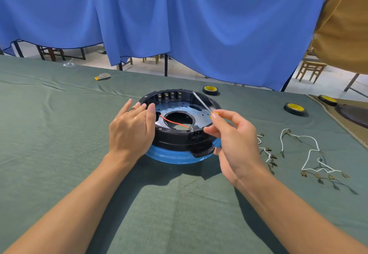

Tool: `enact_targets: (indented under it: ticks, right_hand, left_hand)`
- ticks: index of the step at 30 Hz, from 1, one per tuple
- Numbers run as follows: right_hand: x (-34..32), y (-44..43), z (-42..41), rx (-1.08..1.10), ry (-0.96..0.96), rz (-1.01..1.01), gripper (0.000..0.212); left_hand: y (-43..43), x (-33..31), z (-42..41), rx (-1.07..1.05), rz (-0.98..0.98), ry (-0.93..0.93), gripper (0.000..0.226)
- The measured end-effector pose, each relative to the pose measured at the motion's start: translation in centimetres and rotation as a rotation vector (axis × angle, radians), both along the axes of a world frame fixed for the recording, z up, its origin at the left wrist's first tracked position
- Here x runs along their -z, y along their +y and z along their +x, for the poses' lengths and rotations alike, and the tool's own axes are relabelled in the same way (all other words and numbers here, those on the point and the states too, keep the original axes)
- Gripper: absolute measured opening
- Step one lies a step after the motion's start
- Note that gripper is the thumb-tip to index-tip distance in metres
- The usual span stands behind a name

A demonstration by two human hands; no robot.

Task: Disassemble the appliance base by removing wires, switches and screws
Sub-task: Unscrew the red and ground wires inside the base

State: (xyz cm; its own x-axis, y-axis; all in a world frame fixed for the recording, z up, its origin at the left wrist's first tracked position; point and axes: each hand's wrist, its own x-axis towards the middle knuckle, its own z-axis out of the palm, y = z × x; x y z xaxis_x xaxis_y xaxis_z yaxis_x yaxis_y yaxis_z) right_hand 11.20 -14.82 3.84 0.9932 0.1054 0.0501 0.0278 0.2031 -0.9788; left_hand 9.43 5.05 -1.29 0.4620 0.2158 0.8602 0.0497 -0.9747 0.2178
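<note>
The round appliance base [175, 144], black plastic on a blue ring, lies upside down on the green cloth at the centre. A metal plate [201, 114] with a central hole and a red wire [173, 122] shows inside it. Several switch terminals [169, 96] line its far rim. My left hand [132, 130] rests flat with straight fingers on the base's left rim. My right hand [233, 136] pinches a yellow-handled screwdriver [203, 102], whose tip reaches a screw [192, 92] on the far right rim.
Loose white wires with metal terminals [310, 154] lie on the cloth at the right. Three rolls of black tape with yellow cores [210, 90] [295, 109] [327, 100] sit beyond the base. A dark round part [354, 114] lies at the far right. Blue curtains hang behind the table.
</note>
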Motion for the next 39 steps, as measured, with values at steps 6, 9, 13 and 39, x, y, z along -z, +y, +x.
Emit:
enact_targets:
  ticks: [6,9,13,39]
  right_hand:
    - [-0.1,-1.6,2.4,0.139,0.011,-0.078,0.009]
    - [-0.4,-2.4,2.4,0.152,0.005,-0.152,0.007]
    - [-0.6,-1.9,0.8,0.038,0.036,-0.147,0.007]
    - [-0.1,-1.5,1.8,0.029,-0.038,-0.064,0.009]
  left_hand:
    - [-0.8,0.1,-0.7,0.011,0.175,-0.247,0.055]
    - [-0.3,0.3,-0.3,0.054,0.130,-0.231,0.053]
    - [0.2,0.2,0.0,0.035,0.069,-0.106,0.049]
    - [-2.8,-2.8,-1.7,0.138,0.381,0.340,0.064]
